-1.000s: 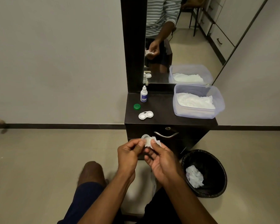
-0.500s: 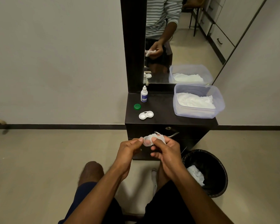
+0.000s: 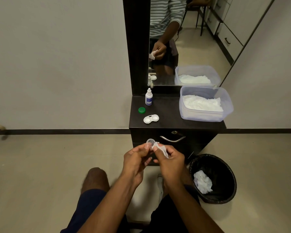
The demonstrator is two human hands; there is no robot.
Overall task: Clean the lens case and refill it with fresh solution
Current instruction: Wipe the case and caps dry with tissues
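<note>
My left hand (image 3: 136,158) pinches a small clear round cap (image 3: 150,142) in front of the cabinet drawer. My right hand (image 3: 170,159) pinches a crumpled white tissue (image 3: 161,149) that touches the cap's edge. On the dark cabinet top (image 3: 170,115) lies the white two-well lens case (image 3: 151,118), open side up. A green cap (image 3: 141,110) sits just behind it to the left. A small white solution bottle (image 3: 148,97) with a blue label stands upright by the mirror frame.
A clear plastic tub (image 3: 205,115) of white tissues fills the cabinet's right side. A black bin (image 3: 213,179) with a used tissue inside stands on the floor at my right. A mirror (image 3: 183,39) rises behind the cabinet. My knees are below my hands.
Both hands have lifted slightly toward the drawer. The cap now shows clear of the tissue, which has shifted to its right side in my right fingers.
</note>
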